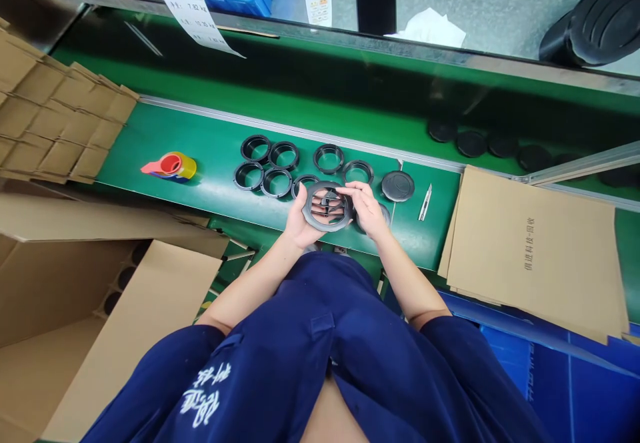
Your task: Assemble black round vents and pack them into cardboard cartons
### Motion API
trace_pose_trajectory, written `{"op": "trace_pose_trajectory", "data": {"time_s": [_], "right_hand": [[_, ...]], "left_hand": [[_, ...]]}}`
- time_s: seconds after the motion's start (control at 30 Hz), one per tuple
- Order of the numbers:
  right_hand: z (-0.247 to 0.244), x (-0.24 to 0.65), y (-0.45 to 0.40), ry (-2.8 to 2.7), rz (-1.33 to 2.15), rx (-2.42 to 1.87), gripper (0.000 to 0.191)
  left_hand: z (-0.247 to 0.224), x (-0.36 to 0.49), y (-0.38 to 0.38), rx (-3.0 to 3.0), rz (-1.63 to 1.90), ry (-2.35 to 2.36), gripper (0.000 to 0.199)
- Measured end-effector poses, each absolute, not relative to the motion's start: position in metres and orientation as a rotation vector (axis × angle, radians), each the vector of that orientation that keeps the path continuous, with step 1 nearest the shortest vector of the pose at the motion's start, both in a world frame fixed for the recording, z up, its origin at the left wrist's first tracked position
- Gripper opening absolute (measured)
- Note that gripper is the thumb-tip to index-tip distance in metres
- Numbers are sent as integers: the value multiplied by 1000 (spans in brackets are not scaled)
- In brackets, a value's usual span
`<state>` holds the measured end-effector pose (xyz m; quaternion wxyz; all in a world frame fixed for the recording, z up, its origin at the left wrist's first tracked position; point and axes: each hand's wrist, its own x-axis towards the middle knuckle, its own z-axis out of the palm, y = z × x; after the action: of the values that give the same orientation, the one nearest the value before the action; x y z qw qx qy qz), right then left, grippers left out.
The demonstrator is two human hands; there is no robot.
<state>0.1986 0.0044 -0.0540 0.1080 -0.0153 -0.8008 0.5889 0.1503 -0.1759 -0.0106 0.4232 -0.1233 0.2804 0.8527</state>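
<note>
Close to my body, above the bench's front edge, I hold a round black air vent (329,207) with slats across its middle. My left hand (299,224) grips its left side, the palm showing through behind the slats. Fingers of my right hand (369,211) rest on its upper right rim. Several black rings (277,181) stand on the green bench behind it, one partly covered by the vent. A round black disc (398,186) lies right of the rings. Another round part (384,214) is mostly hidden under my right hand.
A utility knife (425,203) lies to the right, before stacked cardboard sheets (533,249). On the left are a yellow-and-red tape roll (173,165), folded cardboard (60,109) and an open carton (55,283). A shelf edge (280,24) with a hanging label strip (193,13) crosses above.
</note>
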Motion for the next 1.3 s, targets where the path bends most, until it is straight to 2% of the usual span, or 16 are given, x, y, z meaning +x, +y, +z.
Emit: {"op": "trace_pose_trajectory", "data": {"time_s": [0.13, 0.23, 0.3, 0.4, 0.5, 0.67, 0.77, 0.9, 0.97, 1.07, 1.13, 1.23, 1.3], "right_hand": [[-60, 205, 2, -2380, 1709, -83, 68], [-65, 214, -7, -2638, 1453, 172, 67], [-69, 218, -16, -2791, 1273, 369, 81], [-78, 214, -27, -2931, 1188, 410, 107], [-94, 188, -22, -3013, 1161, 255, 109], [-132, 121, 22, -2997, 772, -474, 111], [-150, 96, 40, -3075, 692, -514, 111], [-156, 81, 43, -3177, 638, -513, 114], [-153, 77, 41, -3152, 614, -485, 107], [-149, 75, 36, -3042, 586, -398, 83], [-151, 74, 32, -3066, 601, -327, 74], [-158, 61, 45, -3164, 732, -268, 68], [-156, 41, 81, -3005, 958, -521, 58]], "left_hand": [[-19, 148, -176, -313, 2128, 682, 75], [-32, 144, -178, -394, 2102, 659, 82], [-41, 143, -179, -460, 2047, 676, 85], [-50, 145, -177, -508, 1966, 716, 83], [-49, 142, -177, -537, 1922, 791, 85], [-45, 125, -192, -567, 1928, 969, 84], [-47, 114, -210, -603, 1936, 992, 83], [-53, 102, -239, -726, 1940, 1067, 73], [-57, 97, -252, -791, 1927, 1105, 70], [-62, 87, -264, -872, 1891, 1150, 66], [-65, 78, -267, -908, 1869, 1175, 63], [-64, 61, -264, -929, 1859, 1204, 59], [-62, 48, -259, -982, 1845, 1208, 57]]}}
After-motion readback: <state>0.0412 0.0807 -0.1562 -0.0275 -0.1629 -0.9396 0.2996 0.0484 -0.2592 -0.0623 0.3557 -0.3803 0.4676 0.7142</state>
